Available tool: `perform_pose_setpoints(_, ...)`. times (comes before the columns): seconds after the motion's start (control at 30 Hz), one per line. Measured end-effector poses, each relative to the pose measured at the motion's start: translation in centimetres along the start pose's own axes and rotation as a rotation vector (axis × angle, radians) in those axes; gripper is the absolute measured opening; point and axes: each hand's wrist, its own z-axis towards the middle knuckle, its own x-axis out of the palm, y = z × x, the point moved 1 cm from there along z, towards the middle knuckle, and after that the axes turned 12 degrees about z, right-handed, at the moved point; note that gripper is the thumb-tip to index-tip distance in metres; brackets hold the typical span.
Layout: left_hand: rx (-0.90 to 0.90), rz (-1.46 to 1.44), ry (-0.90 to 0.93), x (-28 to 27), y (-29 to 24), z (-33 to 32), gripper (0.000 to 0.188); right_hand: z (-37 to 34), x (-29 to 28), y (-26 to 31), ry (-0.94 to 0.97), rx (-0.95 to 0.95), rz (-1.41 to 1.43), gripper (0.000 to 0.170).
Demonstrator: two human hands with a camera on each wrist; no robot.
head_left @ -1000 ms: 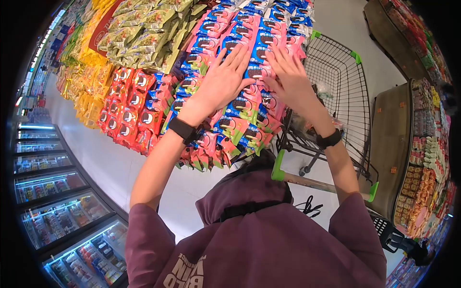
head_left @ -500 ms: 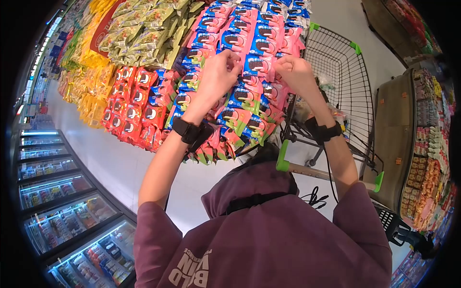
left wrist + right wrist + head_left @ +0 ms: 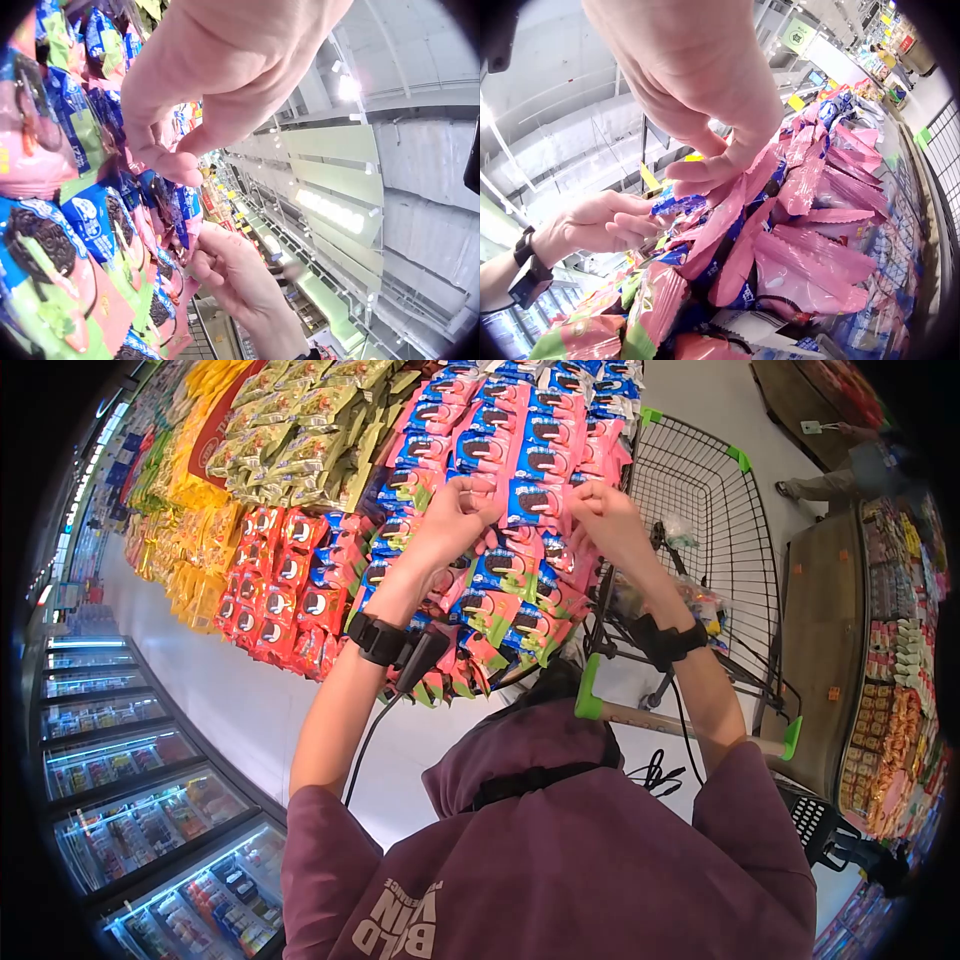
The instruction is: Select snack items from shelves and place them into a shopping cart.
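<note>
Rows of blue and pink cookie packets [image 3: 540, 460] fill the display. Between both hands lies one blue and pink packet [image 3: 533, 503]. The left hand [image 3: 452, 525] pinches that packet's left end, its fingers curled; the right wrist view shows this hand [image 3: 604, 223] at the packet's blue end. At the pink end, the right hand [image 3: 612, 530] pinches with thumb and fingers, as the left wrist view also shows for this hand [image 3: 244, 281]. Packets with green and pink ends [image 3: 52, 277] stand close below the hands.
Right of the display stands a shopping cart [image 3: 700, 490] with items inside. Red packets [image 3: 275, 585], yellow bags [image 3: 190, 550] and green bags [image 3: 300, 430] sit to the left. Freezers [image 3: 150, 800] line the far left; a passer-by [image 3: 860, 475] is at upper right.
The flat, outstretched hands drew back toward the body and their fingers curled in, now at the ends of one packet. A passer-by has appeared at upper right.
</note>
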Motion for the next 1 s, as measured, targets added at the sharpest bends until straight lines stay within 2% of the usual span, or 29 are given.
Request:
perform_pose_setpoints(0.17, 0.004, 0.07, -0.003, -0.3, 0.8, 0.2, 0.042, -0.2, 0.2, -0.1, -0.016, -0.013, -0.081, 0.017)
perform_pose_setpoints(0.23, 0.114, 0.219, -0.129, -0.3, 1.7, 1.1, 0.04, -0.4, 0.3, 0.1, -0.017, -0.018, -0.178, 0.017)
perform_pose_setpoints(0.3, 0.271, 0.42, -0.305, 0.1, 2.1, 1.7, 0.036, -0.4, 0.6, -0.4, -0.06, -0.12, -0.22, 0.017)
perform_pose_setpoints(0.33, 0.263, 0.406, -0.302, 0.1, 2.0, 1.8, 0.036, -0.2, 0.8, -0.4, -0.083, -0.176, -0.24, 0.017)
perform_pose_setpoints(0.43, 0.244, 0.363, -0.286, 0.3, 1.7, 1.3, 0.036, -0.6, 0.7, 0.5, -0.07, -0.057, -0.179, 0.021)
perform_pose_setpoints(0.53, 0.222, 0.335, -0.246, -0.1, 1.3, -0.3, 0.035, -1.1, 0.0, 0.5, -0.072, -0.037, -0.167, 0.029)
perform_pose_setpoints(0.57, 0.204, 0.339, -0.22, -0.4, 1.1, -0.9, 0.035, -1.2, -0.3, 0.5, -0.048, -0.068, -0.216, 0.039)
perform_pose_setpoints(0.67, 0.169, 0.3, -0.149, -0.3, 1.4, -1.7, 0.036, -1.5, -0.4, 0.6, 0.018, -0.119, -0.236, 0.043)
perform_pose_setpoints(0.7, 0.158, 0.275, -0.128, -0.2, 1.6, -1.5, 0.037, -1.6, -0.2, 1.0, 0.038, -0.075, -0.214, 0.045)
perform_pose_setpoints(0.8, 0.141, 0.162, -0.132, -0.1, 1.9, -1.0, 0.039, -0.7, 0.1, -0.3, 0.038, -0.166, -0.295, 0.039)
perform_pose_setpoints(1.0, 0.048, -0.078, -0.113, 0.1, 2.2, -0.3, 0.038, -0.7, 0.0, -0.4, 0.029, -0.108, -0.175, 0.037)
